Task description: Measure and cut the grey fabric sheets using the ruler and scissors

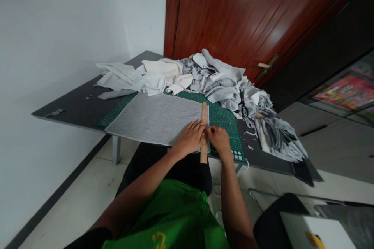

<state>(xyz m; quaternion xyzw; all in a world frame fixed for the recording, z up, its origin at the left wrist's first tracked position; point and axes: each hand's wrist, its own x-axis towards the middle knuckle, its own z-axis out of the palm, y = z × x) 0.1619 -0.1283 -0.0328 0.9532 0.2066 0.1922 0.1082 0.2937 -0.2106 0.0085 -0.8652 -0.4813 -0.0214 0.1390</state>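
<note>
A piece of grey fabric (152, 118) lies flat over a green cutting mat (229, 124). Across its right end runs a wooden ruler (203, 157), whose near end sticks out past the table's front edge. My left hand (191, 137) rests flat on the fabric, its fingertips reaching the ruler's left side. Against the ruler's right edge, my right hand (219, 140) is closed with curled fingers. Whatever those fingers may hold is hidden. A narrow strip of the fabric shows to the right of the ruler.
Loose grey and white fabric scraps (222, 81) are heaped along the back of the dark table (78, 101). Black scissors (243, 107) lie at the heap's right. A folded fabric stack (280, 138) sits at the far right. A chair (277, 218) stands at lower right.
</note>
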